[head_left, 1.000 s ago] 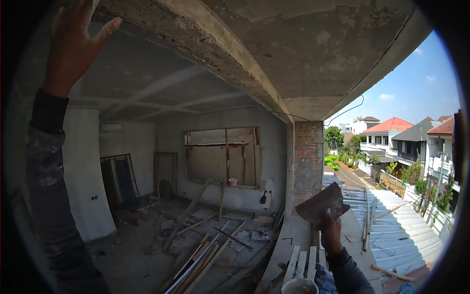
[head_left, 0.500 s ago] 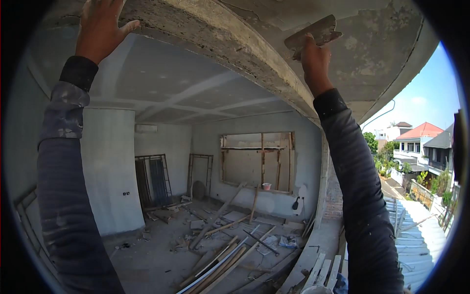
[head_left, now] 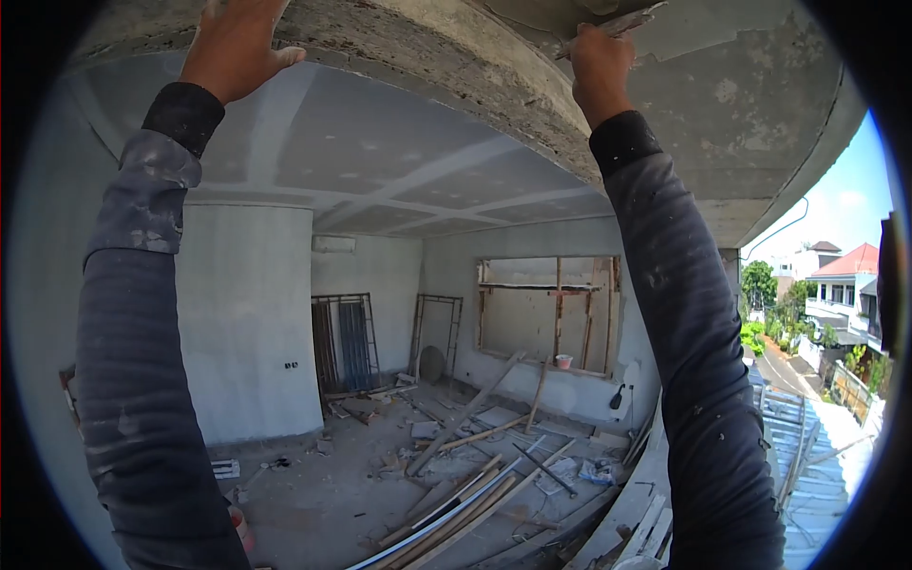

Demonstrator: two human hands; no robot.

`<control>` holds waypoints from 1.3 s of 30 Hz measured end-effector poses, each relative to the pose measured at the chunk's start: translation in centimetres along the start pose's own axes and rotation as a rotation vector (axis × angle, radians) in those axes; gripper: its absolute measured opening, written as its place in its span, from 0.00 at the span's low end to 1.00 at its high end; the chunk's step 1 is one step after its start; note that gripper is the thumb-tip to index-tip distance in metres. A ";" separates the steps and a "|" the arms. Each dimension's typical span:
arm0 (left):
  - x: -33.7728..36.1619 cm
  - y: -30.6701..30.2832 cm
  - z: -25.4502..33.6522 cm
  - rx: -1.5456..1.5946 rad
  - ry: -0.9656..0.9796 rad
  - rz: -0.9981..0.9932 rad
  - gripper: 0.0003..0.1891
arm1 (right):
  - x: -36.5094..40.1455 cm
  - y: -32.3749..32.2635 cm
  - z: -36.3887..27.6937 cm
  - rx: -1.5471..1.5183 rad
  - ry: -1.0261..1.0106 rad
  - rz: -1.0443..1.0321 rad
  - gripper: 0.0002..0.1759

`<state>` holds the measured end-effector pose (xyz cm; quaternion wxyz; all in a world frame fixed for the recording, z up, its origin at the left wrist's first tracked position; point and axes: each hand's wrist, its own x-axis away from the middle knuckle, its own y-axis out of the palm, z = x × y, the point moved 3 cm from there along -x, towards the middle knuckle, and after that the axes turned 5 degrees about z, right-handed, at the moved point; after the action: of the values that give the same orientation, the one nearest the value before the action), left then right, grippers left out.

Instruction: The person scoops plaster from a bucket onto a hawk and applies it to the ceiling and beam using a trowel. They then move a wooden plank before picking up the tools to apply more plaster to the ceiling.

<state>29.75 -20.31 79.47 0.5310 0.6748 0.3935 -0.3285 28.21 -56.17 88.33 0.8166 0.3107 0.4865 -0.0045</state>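
Note:
My left hand [head_left: 236, 49] is raised at the upper left against the underside edge of the rough concrete beam [head_left: 446, 81]. Its thumb is spread away, and the fingertips run out of view at the top. At the upper right my right hand [head_left: 602, 71] grips a plastering trowel [head_left: 639, 19], whose thin flat blade is seen nearly edge-on. That blade lies up close to the grey soffit [head_left: 741, 114], where a smooth patch borders rougher, blotchy cement. Most of the handle is hidden by my fingers.
Below, loose timber lengths [head_left: 465, 513] and debris cover the room's floor. A framed wall opening [head_left: 546, 313] has a small bucket [head_left: 563, 362] on its sill. Metal frames [head_left: 437, 332] lean at the back. Outside on the right is a corrugated metal roof [head_left: 812, 475] below.
The view has swung left, so the room sits further right. The trowel has moved up and tilted from showing its face to nearly edge-on. My left hand keeps to the beam edge.

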 end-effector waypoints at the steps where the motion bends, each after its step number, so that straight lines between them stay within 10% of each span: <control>1: -0.1 -0.1 0.0 -0.005 0.000 0.001 0.50 | 0.8 0.6 -1.3 0.032 0.002 0.018 0.20; 3: -0.1 -0.1 0.1 0.047 -0.031 -0.044 0.51 | 1.0 2.0 -1.7 0.065 0.005 0.035 0.18; 5: -0.2 -0.4 0.3 0.037 -0.037 -0.058 0.51 | 0.2 5.0 -1.3 1.014 -0.293 -0.310 0.17; 8: -0.2 -0.2 -0.1 0.018 -0.029 -0.062 0.51 | 2.5 7.0 -3.6 0.524 -0.123 0.033 0.16; 15: 0.4 -0.9 0.4 -0.016 0.024 -0.019 0.50 | 6.0 2.4 -5.8 0.149 -0.082 -0.162 0.16; 23: -0.2 4.1 -2.9 0.038 0.128 0.200 0.48 | -5.6 -11.7 -3.7 0.492 -0.298 0.143 0.21; 30: -0.2 4.0 -2.7 0.099 0.130 0.216 0.49 | -3.4 -2.8 -3.9 0.751 -0.592 0.046 0.21; 39: -0.1 3.6 -2.7 0.067 0.123 0.169 0.49 | -6.1 -14.7 -6.0 0.628 -0.322 0.081 0.21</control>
<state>32.95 -18.12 81.86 0.5087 0.7419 0.3556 -0.2536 15.70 -66.79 83.80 0.7471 0.5607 0.3137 -0.1704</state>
